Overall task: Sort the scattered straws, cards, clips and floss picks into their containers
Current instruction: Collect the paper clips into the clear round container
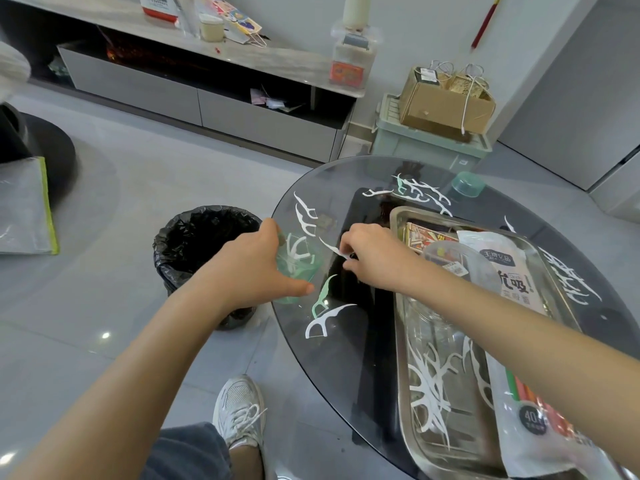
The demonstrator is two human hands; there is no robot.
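Left hand (pixel 256 268) wrapped round green cup (pixel 298 268) at counter's (pixel 329 358) left edge; white picks inside the cup. Right hand (pixel 374 258) curled, fingertips pinching a white floss pick (pixel 332 248) just beside cup's rim. Loose green pick (pixel 323 294) and another white pick (pixel 325 320) lie near cup on its near side. More picks clustered (pixel 415 190) at far edge. Steel tray (pixel 401 341) to the right, holding the straw bag (pixel 519 271).

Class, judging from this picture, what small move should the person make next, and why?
Probably drop the white floss pick into the green cup: the right hand pinches it beside the cup, which the left hand holds and already contains picks.
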